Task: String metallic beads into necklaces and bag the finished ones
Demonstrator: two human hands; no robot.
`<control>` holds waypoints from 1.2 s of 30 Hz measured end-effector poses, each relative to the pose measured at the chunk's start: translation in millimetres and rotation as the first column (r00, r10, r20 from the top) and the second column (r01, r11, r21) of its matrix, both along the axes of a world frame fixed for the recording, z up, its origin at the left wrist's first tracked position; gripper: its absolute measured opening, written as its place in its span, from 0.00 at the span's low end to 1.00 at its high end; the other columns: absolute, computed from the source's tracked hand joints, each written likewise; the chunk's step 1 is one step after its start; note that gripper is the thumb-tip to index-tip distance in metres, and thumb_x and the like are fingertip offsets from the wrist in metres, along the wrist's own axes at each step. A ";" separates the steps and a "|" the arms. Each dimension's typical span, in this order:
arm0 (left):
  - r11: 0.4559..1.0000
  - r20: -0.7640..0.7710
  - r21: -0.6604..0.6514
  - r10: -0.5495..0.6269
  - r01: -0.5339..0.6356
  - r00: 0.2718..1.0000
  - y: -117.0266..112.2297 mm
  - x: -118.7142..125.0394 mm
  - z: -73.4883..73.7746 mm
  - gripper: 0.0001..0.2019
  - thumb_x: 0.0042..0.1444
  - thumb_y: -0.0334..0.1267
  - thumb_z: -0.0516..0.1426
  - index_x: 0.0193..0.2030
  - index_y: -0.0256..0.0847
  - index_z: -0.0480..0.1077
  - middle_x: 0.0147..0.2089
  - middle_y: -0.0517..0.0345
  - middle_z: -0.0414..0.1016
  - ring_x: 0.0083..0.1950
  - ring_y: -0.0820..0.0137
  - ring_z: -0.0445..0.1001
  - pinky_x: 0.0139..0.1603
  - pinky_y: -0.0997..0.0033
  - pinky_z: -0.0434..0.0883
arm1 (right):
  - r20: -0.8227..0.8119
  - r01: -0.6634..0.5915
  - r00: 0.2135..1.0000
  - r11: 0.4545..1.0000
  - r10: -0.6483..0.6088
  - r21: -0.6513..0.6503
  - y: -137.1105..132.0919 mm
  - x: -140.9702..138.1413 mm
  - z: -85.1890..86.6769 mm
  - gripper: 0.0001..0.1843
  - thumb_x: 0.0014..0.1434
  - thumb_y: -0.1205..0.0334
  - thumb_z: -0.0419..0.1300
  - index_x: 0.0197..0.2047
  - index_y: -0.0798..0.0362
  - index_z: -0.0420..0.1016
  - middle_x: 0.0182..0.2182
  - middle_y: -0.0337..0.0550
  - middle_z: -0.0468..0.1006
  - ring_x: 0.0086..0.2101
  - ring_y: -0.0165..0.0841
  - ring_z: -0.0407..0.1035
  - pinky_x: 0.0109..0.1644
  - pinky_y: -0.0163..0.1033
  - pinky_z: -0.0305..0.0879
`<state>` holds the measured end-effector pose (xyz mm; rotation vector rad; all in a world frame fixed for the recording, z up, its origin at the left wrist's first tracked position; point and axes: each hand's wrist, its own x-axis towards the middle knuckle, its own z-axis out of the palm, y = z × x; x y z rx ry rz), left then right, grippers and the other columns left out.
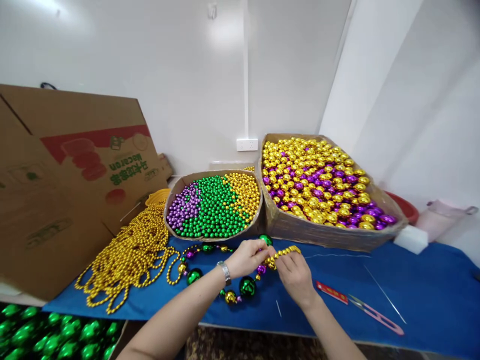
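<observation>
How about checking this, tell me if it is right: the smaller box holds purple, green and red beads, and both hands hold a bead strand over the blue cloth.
Not red. The head view shows the smaller box holding purple beads, green beads and gold beads; the left hand and right hand do hold the bead strand over the blue cloth.

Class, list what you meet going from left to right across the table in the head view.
Cardboard carton → gold bead strands → small bead box → large ball box → white block → pink jug.
</observation>
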<state>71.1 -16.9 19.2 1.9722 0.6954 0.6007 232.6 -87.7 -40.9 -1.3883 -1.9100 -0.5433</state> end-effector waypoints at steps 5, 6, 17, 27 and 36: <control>0.992 0.060 -0.111 -0.053 0.059 0.997 2.4 2.5 -5.6 0.12 0.57 0.43 0.52 0.32 0.36 0.69 0.25 0.61 0.66 0.26 0.75 0.61 0.27 0.77 0.60 | -0.001 0.028 1.000 1.000 -0.028 0.007 1.7 -6.0 -0.7 0.13 0.61 0.70 0.52 0.31 0.48 0.75 0.22 0.41 0.72 0.28 0.35 0.67 0.33 0.42 0.62; 0.988 0.090 -0.142 -0.042 0.055 0.995 1.8 3.4 -6.4 0.13 0.56 0.44 0.52 0.31 0.36 0.69 0.25 0.61 0.66 0.25 0.76 0.60 0.26 0.77 0.59 | -0.014 0.039 0.999 0.999 -0.039 0.001 -0.3 -7.0 -0.7 0.13 0.61 0.70 0.52 0.32 0.48 0.76 0.23 0.42 0.74 0.28 0.35 0.68 0.34 0.42 0.63; 0.958 0.291 -0.188 0.266 -0.218 0.919 -6.6 1.2 -16.9 0.14 0.56 0.46 0.54 0.28 0.37 0.68 0.27 0.59 0.68 0.29 0.73 0.63 0.32 0.73 0.62 | -0.458 -0.272 0.884 0.901 0.095 -0.337 -66.2 -10.2 16.8 0.16 0.61 0.62 0.53 0.51 0.44 0.72 0.40 0.41 0.79 0.38 0.36 0.74 0.42 0.39 0.70; 0.989 0.250 0.116 0.059 -0.091 0.966 -45.4 -5.2 -32.3 0.12 0.59 0.41 0.50 0.31 0.40 0.69 0.32 0.52 0.71 0.35 0.67 0.69 0.39 0.68 0.65 | -0.958 -0.405 0.220 0.876 -0.185 -0.262 -22.9 -36.6 17.9 0.15 0.55 0.49 0.59 0.36 0.51 0.76 0.31 0.41 0.77 0.33 0.35 0.71 0.32 0.36 0.67; 0.892 0.366 -0.410 0.351 -0.190 0.862 -34.8 -12.0 -47.7 0.14 0.55 0.47 0.56 0.27 0.37 0.68 0.27 0.57 0.69 0.29 0.72 0.65 0.32 0.73 0.64 | -0.984 -0.469 -0.019 0.871 -0.177 -0.148 -13.4 -27.7 12.6 0.16 0.55 0.46 0.58 0.36 0.50 0.70 0.26 0.38 0.71 0.28 0.30 0.68 0.27 0.33 0.64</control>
